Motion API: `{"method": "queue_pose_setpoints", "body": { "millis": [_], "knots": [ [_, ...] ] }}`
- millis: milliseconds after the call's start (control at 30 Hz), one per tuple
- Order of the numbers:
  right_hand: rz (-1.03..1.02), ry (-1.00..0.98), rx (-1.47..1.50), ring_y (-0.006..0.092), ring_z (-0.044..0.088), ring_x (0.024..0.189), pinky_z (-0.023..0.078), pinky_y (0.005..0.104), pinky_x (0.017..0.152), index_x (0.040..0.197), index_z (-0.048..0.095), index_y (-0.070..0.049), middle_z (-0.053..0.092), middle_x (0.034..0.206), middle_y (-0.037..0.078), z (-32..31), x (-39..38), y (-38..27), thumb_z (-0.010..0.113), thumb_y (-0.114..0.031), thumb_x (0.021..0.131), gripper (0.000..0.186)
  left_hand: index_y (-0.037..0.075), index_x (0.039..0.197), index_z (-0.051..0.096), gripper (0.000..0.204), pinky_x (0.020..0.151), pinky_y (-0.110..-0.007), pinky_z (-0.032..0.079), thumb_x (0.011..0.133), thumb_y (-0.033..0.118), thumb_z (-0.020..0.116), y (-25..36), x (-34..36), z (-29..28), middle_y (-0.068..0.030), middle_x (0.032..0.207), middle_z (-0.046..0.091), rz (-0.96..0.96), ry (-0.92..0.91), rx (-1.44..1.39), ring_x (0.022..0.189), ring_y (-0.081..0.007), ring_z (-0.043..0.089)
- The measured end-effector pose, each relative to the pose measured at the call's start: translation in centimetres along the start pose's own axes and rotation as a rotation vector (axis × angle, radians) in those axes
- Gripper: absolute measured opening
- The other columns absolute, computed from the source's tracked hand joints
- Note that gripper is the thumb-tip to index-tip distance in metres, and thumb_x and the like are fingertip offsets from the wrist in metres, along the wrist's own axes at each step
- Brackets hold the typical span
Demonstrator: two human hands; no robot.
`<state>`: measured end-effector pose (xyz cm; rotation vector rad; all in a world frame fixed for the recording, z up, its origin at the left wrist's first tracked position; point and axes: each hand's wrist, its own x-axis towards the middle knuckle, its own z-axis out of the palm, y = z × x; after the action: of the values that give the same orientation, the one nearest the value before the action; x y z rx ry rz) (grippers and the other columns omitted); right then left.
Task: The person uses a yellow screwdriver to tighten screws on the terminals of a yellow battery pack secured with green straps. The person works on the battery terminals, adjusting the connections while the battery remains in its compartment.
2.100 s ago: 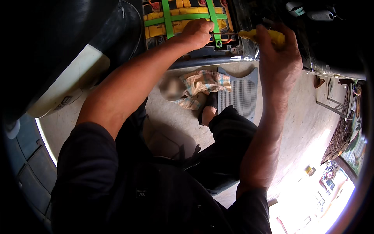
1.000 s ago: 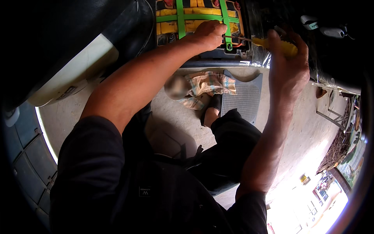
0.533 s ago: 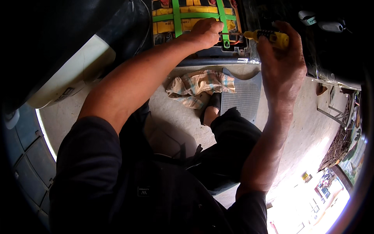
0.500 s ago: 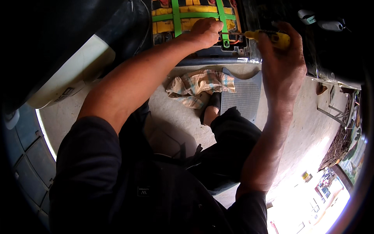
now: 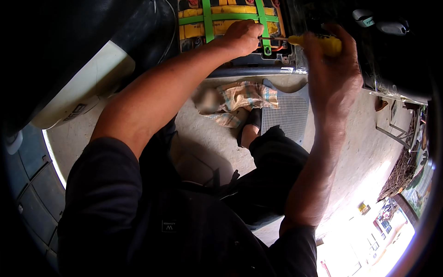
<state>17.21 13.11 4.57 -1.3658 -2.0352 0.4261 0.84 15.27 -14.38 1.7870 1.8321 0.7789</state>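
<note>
A battery pack with yellow parts, green straps and orange-red cables sits in a dark open compartment at the top. My left hand is closed at its lower edge, fingertips at the end of a thin metal shaft; whatever they pinch is hidden. My right hand grips the yellow handle of a screwdriver just right of the pack, its shaft pointing left toward my left fingers across a green strap.
A black vehicle body with a pale panel is at left. Below lie a checked cloth and grey perforated mat beside my foot. Small pale objects rest on the dark surface at right; a metal frame stands beyond.
Both hands keep their places at the pack and screwdriver. My right hand and the handle have shifted slightly, and the whole view has moved a little.
</note>
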Motion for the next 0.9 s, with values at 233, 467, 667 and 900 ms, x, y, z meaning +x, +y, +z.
{"method": "queue_pose_setpoints", "body": {
  "millis": [233,467,667,900],
  "knots": [
    [-0.026,0.038,0.101,0.0176,0.068,0.081,0.053,0.0298,0.073,0.105,0.066,0.001,0.069,0.091,0.013,0.1,0.3,1.1,0.070,-0.024,0.083,0.033,0.004,0.092,0.060,0.018,0.071,-0.045,0.049,0.077,0.010,0.069,-0.1,0.0,-0.1,-0.0168,0.086,0.063,0.044,0.017,0.044,0.084,-0.0359,0.063],
    [-0.120,-0.024,0.105,0.0283,0.068,0.088,0.053,0.0354,0.078,0.110,0.064,0.000,0.067,0.095,0.017,0.2,0.0,0.4,0.068,-0.021,0.081,0.036,0.004,0.090,0.062,0.017,0.077,-0.048,0.049,0.074,0.010,0.065,0.1,0.0,0.0,-0.0178,0.091,0.065,0.006,0.012,0.028,0.089,-0.0383,0.062],
    [0.176,0.028,-0.104,0.0282,0.067,0.088,0.052,0.0359,0.080,0.107,0.065,-0.001,0.067,0.090,0.016,-0.5,0.4,0.0,0.068,-0.018,0.077,0.035,0.004,0.091,0.061,0.017,0.073,-0.046,0.049,0.077,0.010,0.068,-0.2,-0.1,0.0,-0.0167,0.087,0.064,0.046,0.020,0.046,0.085,-0.0354,0.063],
    [-0.078,-0.007,0.053,0.0264,0.065,0.088,0.052,0.0346,0.080,0.107,0.065,-0.002,0.064,0.101,0.014,0.1,0.0,0.0,0.070,-0.020,0.076,0.036,0.004,0.092,0.061,0.018,0.071,-0.045,0.049,0.077,0.010,0.069,-0.3,0.1,0.3,-0.0166,0.086,0.063,0.054,0.026,0.037,0.083,-0.0352,0.063]
  ]
}}
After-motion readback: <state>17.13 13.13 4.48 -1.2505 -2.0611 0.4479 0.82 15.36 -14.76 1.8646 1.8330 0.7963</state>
